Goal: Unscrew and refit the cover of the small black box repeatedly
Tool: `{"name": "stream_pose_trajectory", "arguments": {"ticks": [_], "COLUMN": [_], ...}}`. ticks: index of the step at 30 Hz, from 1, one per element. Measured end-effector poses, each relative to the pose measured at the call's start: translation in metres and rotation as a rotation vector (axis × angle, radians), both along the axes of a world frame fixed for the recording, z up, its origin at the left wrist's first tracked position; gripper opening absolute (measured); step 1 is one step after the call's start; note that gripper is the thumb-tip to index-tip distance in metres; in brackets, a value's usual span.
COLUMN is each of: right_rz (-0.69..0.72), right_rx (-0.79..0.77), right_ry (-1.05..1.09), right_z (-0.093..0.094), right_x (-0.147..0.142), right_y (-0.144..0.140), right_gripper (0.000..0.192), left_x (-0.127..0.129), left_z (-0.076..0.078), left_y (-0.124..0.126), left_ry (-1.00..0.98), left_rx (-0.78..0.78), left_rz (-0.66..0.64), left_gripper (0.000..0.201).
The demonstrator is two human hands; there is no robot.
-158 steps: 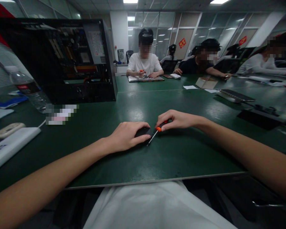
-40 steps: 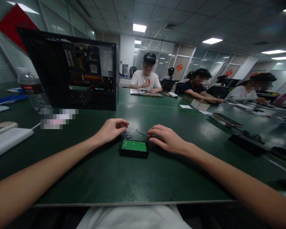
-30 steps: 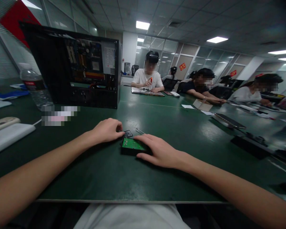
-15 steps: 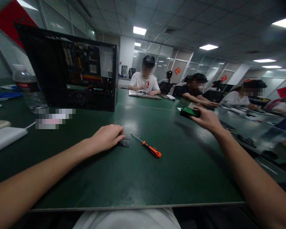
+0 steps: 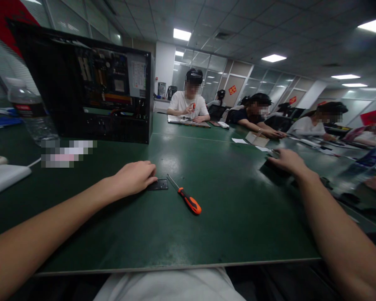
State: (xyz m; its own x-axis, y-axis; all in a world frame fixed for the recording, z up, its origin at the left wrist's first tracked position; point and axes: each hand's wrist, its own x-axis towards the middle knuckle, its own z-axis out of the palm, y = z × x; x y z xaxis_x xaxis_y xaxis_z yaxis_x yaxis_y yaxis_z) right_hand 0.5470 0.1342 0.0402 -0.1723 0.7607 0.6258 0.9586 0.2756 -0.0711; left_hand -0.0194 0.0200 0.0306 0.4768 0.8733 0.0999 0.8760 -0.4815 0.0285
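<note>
On the green table (image 5: 238,217), the left hand (image 5: 134,177) lies loosely curled, palm down, fingertips touching a small flat black cover (image 5: 158,184). Just right of that cover lies an orange-handled screwdriver (image 5: 185,200), untouched. The right hand (image 5: 286,161) is stretched far out to the right, fingers spread over a dark object; whether it grips is unclear. An open computer case (image 5: 97,90) stands beyond the left hand.

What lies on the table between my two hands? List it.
In the head view, only the orange-handled screwdriver, beside the small black plate under the left hand; bare green table reaches the right hand.
</note>
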Motion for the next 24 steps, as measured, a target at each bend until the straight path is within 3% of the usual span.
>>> {"name": "stream_pose_trajectory", "arguments": {"ticks": [3,5,6,9,11,13,15,19,24], "right_rz": [0.02,0.185,0.302,0.901,1.128,1.186,1.131,0.991,0.981], "right_rx": [0.022,0.026,0.016,-0.181,-0.245,-0.231,-0.21,-0.269,-0.351], "right_ry": [-0.007,-0.042,-0.069,-0.287,-0.432,-0.477,-0.433,-0.326,-0.14], "right_z": [0.008,0.01,0.009,0.0,-0.011,-0.021,-0.028,-0.028,-0.022], "right_x": [-0.061,-0.123,-0.157,-0.248,-0.286,-0.302,-0.304,-0.291,-0.282], "right_y": [-0.005,-0.028,-0.046,-0.109,-0.142,-0.159,-0.161,-0.148,-0.135], "right_gripper": [0.042,0.04,0.04,0.044,0.048,0.045,0.044,0.049,0.041], "left_x": [-0.001,-0.002,-0.002,-0.003,-0.006,-0.008,-0.011,-0.01,-0.002], "left_z": [0.003,0.004,0.004,0.007,0.01,0.016,0.021,0.026,0.022], "left_y": [0.001,0.003,0.004,0.006,0.006,0.005,0.002,-0.002,-0.001], "left_ry": [0.085,0.145,0.178,0.25,0.264,0.271,0.278,0.262,0.207], "left_rx": [0.01,0.022,0.024,0.019,0.02,0.019,-0.03,-0.161,-0.061], "left_rz": [0.058,0.116,0.15,0.224,0.252,0.293,0.311,0.236,0.174], "left_gripper": [0.029,0.032,0.033,0.035,0.037,0.043,0.047,0.036,0.033]}}
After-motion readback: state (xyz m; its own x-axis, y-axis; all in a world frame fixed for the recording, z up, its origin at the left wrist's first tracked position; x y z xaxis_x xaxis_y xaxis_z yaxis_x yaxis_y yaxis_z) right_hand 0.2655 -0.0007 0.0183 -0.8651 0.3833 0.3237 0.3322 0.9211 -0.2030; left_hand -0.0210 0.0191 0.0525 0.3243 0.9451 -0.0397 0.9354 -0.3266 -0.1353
